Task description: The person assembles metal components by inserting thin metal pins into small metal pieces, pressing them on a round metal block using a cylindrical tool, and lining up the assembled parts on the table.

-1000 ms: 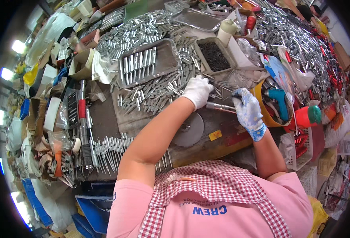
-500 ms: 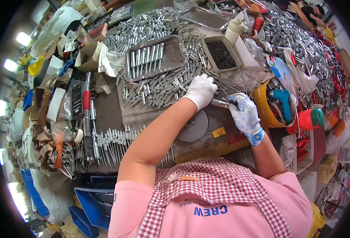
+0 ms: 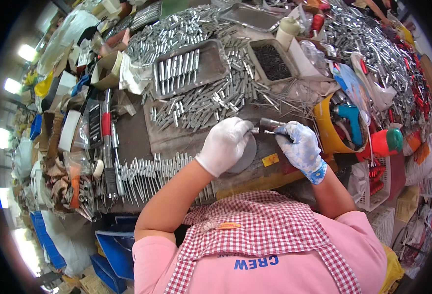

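My left hand, in a white glove, is closed on a short shiny metal cylinder that pokes out past its fingertips. Facing it, my right hand wears a white glove stained blue. Its fingers close around a thicker metal tool, and a thin metal pin sticks out below that. The pin's tip and the cylinder are close together; a small gap seems to lie between them. Under my left hand a grey round disc is partly covered. A yellow tag lies between my hands.
A metal tray holds a row of metal parts, with loose parts heaped around it. Beside it stands a tub of dark small pieces. Thin-stemmed pieces line the front left. A yellow bucket with a teal-handled tool stands right.
My left hand has come back toward me from the loose parts and now shows a short cylinder at its fingertips. My right hand stays nearly in place, with a thin pin now visible.
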Tool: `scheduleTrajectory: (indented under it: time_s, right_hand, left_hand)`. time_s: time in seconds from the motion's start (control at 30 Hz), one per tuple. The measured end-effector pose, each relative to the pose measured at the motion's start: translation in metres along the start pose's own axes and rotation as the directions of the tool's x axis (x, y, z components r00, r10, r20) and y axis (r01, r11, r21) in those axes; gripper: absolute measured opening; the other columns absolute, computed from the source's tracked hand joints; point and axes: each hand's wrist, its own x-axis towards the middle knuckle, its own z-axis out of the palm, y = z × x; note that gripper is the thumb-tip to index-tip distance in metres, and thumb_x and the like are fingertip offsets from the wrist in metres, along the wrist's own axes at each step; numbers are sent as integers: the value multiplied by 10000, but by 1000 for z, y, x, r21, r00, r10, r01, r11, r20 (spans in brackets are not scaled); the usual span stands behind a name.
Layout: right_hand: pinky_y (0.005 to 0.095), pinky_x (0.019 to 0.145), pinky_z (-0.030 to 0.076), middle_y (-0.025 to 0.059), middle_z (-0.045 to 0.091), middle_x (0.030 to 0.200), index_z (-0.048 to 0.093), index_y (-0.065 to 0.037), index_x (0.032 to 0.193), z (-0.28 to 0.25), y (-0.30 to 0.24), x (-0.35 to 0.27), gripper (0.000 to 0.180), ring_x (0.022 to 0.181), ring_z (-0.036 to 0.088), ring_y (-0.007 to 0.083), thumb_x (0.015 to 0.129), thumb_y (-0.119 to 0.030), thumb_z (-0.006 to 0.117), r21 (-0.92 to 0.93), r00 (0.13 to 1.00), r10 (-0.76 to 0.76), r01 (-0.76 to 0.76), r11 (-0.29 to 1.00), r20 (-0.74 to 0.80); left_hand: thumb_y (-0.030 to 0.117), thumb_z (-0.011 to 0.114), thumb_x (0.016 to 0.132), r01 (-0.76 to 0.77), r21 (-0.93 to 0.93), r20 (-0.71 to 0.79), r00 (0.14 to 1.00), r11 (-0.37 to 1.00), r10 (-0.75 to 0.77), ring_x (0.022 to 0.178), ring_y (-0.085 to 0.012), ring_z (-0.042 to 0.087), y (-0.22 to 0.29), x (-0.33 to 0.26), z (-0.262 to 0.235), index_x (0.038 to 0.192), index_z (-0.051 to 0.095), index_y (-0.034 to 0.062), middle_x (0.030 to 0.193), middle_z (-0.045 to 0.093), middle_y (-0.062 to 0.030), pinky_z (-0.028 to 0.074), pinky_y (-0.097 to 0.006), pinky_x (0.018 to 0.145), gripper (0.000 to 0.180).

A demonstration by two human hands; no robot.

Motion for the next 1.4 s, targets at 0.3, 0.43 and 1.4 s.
scheduleTrajectory:
  time_s: [0.3,0.43,1.4]
  right_hand:
    - [390,596,508,86,649,761,706,-78,869,13,-33,2,119,668,646,305,756,-53,734,147,946,-229,199,969,229]
    - [400,602,509,80,652,775,704,-88,872,18,-34,0,114,673,648,309,762,-80,729,110,922,-263,241,964,285]
    - [450,837,552,179,723,936,751,-85,912,61,49,108,197,926,696,369,787,-189,640,-613,783,248,204,763,570]
  left_hand:
    - [-15,711,745,74,-86,-83,993,994,-81,859,-339,663,22,-60,-24,977,645,-1,938,675,-158,539,-415,763,242]
    - [-18,723,732,68,-74,-97,992,995,-75,836,-333,657,21,-69,-22,971,647,9,924,673,-143,539,-407,744,252]
    - [22,720,732,215,11,-245,948,977,-206,807,-310,634,4,-100,15,832,663,21,832,667,-112,511,-413,725,115]
